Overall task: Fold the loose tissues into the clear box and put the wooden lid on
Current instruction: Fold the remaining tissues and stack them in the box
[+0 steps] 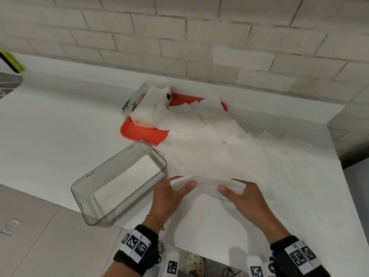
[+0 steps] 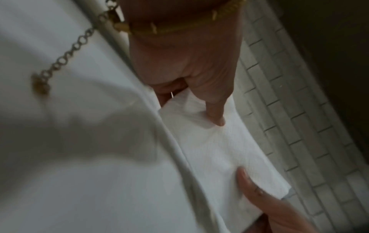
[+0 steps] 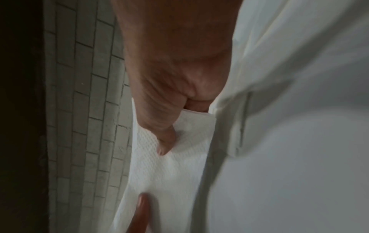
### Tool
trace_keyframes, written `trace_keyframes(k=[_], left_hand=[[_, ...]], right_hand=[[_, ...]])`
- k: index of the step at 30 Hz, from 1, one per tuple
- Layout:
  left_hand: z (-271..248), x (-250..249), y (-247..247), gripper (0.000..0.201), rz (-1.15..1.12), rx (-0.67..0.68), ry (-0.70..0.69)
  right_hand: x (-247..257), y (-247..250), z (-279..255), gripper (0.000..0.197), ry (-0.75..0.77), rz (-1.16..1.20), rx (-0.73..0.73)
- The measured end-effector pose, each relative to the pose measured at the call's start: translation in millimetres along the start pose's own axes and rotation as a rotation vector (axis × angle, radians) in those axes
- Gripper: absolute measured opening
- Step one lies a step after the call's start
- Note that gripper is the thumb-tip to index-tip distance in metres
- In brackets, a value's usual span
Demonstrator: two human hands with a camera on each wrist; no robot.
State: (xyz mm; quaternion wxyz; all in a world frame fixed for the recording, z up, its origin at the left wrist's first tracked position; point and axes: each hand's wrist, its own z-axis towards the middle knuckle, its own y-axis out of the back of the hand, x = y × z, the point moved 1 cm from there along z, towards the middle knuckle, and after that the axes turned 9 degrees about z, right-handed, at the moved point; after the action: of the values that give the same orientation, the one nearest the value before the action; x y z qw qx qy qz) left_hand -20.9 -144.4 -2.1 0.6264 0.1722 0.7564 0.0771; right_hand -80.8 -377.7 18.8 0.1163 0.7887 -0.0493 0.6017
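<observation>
Left hand (image 1: 169, 193) and right hand (image 1: 242, 196), lower centre of frame, each pinch one end of folded tissue (image 1: 207, 184): white, embossed, narrow strip, long axis left-right across frame, lifted above loose tissues (image 1: 209, 140). Clear box (image 1: 159, 156) lower left, open side up, long axis diagonal toward red tray (image 1: 139, 132).

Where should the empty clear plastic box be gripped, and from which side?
Judging by the head view, grip the clear plastic box by its long right wall, from above with the left hand: the top is open, the rim bare, and that wall lies nearest.
</observation>
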Motion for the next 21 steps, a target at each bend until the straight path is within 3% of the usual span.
trace_keyframes(k=[4, 6, 7, 9, 12, 13, 15, 16, 18, 21], left_hand=[[-8, -12, 32, 0.067, -0.020, -0.015, -0.105], [-14, -23, 50, 0.070, -0.033, -0.037, -0.137], [-17, -28, 57, 0.067, -0.062, -0.066, -0.129], [-25, -39, 71, 0.046, -0.119, -0.143, -0.092], [-36, -47, 89, 0.029, -0.250, -0.229, -0.045], [-40, -45, 96, 0.031, -0.290, -0.206, -0.041], [-47, -41, 108, 0.060, -0.250, -0.091, -0.012], [-50, -39, 112, 0.065, -0.212, -0.033, 0.011], [-56, -40, 118, 0.044, -0.149, -0.003, 0.045], [-57, -40, 125, 0.013, -0.145, -0.064, 0.133]], right_hand=[[36, 8, 2, 0.009, -0.082, 0.054, 0.248], [49, 9, 8, 0.036, -0.091, 0.039, 0.388], [53, 7, 10, 0.033, -0.094, 0.011, 0.434], [60, 2, 15, 0.006, -0.104, -0.006, 0.475], [63, -7, 22, 0.007, -0.101, 0.034, 0.481], [66, -11, 24, 0.008, -0.097, 0.037, 0.506], [69, -23, 29, 0.025, -0.086, -0.015, 0.582], [73, -28, 31, 0.027, -0.079, -0.054, 0.621], [80, -39, 36, 0.023, -0.072, -0.083, 0.674], [91, -55, 44, 0.025, -0.077, -0.052, 0.692]])
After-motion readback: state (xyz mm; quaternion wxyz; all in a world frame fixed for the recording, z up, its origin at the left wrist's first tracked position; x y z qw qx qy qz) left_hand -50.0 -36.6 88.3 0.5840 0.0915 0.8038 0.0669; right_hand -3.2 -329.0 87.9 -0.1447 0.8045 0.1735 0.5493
